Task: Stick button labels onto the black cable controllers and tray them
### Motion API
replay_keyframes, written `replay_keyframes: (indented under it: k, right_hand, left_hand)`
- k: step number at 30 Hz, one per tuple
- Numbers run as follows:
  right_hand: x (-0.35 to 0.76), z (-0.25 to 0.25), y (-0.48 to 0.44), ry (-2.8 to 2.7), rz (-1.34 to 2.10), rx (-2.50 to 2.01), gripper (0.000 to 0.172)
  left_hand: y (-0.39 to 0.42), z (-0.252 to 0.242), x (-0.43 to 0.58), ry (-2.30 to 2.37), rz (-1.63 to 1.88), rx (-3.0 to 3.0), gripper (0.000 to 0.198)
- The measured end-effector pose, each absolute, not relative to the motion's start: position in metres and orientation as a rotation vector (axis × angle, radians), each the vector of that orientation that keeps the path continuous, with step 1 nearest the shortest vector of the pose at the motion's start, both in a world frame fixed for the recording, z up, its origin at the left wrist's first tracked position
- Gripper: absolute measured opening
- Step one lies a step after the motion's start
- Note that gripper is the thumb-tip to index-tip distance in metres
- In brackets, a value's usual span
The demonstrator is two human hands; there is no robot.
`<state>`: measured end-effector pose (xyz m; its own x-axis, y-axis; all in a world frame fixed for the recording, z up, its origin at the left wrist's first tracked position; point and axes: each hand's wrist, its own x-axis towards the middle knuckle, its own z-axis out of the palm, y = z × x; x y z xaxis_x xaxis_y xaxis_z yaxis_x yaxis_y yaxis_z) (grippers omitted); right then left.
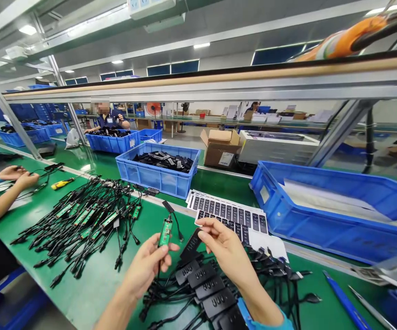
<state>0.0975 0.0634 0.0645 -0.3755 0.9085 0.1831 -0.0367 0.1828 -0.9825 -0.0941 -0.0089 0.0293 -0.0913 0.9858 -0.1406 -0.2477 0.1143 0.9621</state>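
Observation:
My left hand [153, 256] is closed around a small green circuit board [166, 232] with black cables at its ends, held upright. Close beside it, my right hand [221, 243] pinches a black plastic cover [191, 245] by its upper edge. Below both hands, several finished-looking black cable boxes [209, 286] lie overlapped in a row, their cords spreading to either side. To the left is a big heap of green boards with black cables [85, 215]. Sheets of black labels [226, 211] lie beyond my right hand.
A blue bin of black plastic parts [157, 176] stands behind the heap. At right are a large blue bin [322, 220] with white sheets, a blue pen [346, 300] and metal tweezers [370, 307]. A co-worker's hands [18, 176] work at far left, near a yellow tool [63, 184].

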Motion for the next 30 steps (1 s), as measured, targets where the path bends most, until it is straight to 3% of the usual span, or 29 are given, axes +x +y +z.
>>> replay_keyframes:
  k: [5, 14, 23, 30]
  right_hand:
    - [0.096, 0.059, 0.065, -1.56, 1.365, -0.849, 0.024]
    - [0.097, 0.056, 0.066, -1.6, 1.412, -0.825, 0.02]
    - [0.092, 0.048, 0.067, -1.579, 1.668, -0.772, 0.044]
    - [0.085, 0.039, 0.064, -1.635, 1.47, -0.808, 0.045]
  left_hand:
    - [-0.018, 0.032, -0.066, 0.957, 1.197, 0.84, 0.055]
    - [-0.018, 0.032, -0.059, 0.996, 1.18, 0.916, 0.051]
    - [-0.024, 0.033, -0.056, 1.153, 1.165, 1.245, 0.045]
    - [-0.023, 0.033, -0.056, 1.342, 1.036, 1.513, 0.036]
